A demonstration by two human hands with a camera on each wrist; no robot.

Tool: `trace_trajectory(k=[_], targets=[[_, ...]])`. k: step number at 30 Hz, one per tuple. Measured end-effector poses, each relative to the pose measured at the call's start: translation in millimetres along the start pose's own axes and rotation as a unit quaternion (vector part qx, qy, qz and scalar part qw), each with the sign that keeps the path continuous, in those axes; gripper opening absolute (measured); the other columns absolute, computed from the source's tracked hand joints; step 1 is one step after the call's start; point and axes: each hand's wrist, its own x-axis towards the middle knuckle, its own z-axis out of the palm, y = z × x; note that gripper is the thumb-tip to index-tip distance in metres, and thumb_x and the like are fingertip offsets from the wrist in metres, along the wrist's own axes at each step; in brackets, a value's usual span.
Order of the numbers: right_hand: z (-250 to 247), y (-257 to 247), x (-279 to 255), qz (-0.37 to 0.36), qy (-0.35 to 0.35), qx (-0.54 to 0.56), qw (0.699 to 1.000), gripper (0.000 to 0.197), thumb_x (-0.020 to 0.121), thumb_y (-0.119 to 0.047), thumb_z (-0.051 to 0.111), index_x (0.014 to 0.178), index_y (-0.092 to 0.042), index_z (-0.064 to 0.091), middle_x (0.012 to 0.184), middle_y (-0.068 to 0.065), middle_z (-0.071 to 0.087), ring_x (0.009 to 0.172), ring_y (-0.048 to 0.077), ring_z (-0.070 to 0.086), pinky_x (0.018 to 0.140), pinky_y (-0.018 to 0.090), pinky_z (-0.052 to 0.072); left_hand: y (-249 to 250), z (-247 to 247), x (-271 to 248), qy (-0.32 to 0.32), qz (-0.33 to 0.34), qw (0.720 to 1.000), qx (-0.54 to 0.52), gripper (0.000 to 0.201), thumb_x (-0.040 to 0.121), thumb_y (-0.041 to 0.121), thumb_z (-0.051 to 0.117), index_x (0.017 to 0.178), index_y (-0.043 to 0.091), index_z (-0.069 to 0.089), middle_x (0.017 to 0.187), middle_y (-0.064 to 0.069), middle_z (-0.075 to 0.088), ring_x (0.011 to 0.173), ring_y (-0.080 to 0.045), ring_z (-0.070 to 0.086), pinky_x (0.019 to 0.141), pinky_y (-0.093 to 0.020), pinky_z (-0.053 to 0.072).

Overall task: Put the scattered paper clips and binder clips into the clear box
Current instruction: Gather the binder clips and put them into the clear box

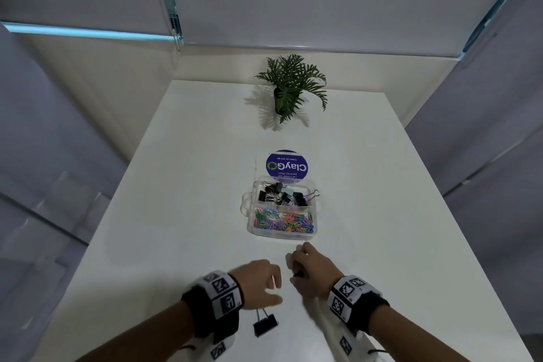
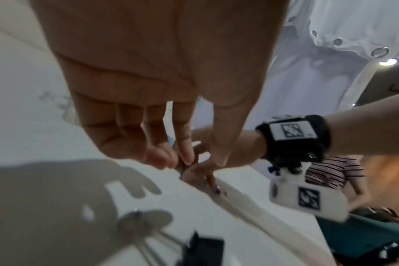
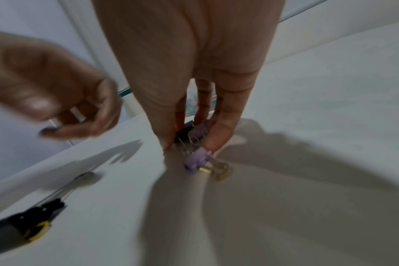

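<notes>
pinching small lilac and black binder clips (image 3: 195, 132), right hand (image 1: 311, 266); left hand (image 1: 260, 281) loosely curled, empty.

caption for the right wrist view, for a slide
Right hand fingers close around small purple binder clips on the white table; a black binder clip lies nearby.

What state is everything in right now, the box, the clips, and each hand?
Clear box: open, no lid on, binder clips in far half, coloured paper clips in near half.
Black binder clip: loose on table, handles up.
Purple binder clips: on table under right fingers.
Left hand: loosely curled, holding nothing that shows.
Right hand: fingers down around small clips.
Plant: upright.
</notes>
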Motion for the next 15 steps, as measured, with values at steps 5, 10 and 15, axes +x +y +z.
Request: trace_trajectory(k=[5,10,15], targets=[[-1.6,4.3,-5.8,0.015,0.025,0.009,1.000,0.019,0.072,-0.021,0.058,0.089,-0.014,0.054,0.091,-0.006,0.038,0.076,0.017,0.044,0.061,0.020,0.035,-2.9,25.2,-15.2,-0.056,-0.022,0.996,0.068,0.057,0.076,0.052,0.066,0.121,0.024,0.043,0.125,-0.001,0.041,0.110,-0.026,0.055,0.094,-0.042,0.048],[-2.9,7.6,-5.9,0.029,0.021,-0.023,0.999,0.020,0.066,-0.019,0.060,0.084,-0.014,0.053,0.087,-0.004,0.041,0.073,0.019,0.042,0.061,0.026,0.034,-5.1,35.4,-13.2,-0.069,-0.019,0.992,0.104,0.048,0.078,0.036,0.069,0.117,0.020,0.046,0.125,-0.004,0.041,0.103,-0.031,0.057,0.089,-0.043,0.049],[-7.6,7.7,-9.0,0.061,0.017,-0.031,0.997,0.026,0.068,-0.019,0.062,0.077,-0.021,0.038,0.073,-0.011,0.036,0.071,0.020,0.043,0.051,0.022,0.029,-4.5,33.9,-7.9,-0.045,-0.008,0.994,0.100,0.033,0.081,0.021,0.062,0.111,0.014,0.050,0.122,-0.007,0.044,0.098,-0.034,0.058,0.082,-0.042,0.049]])
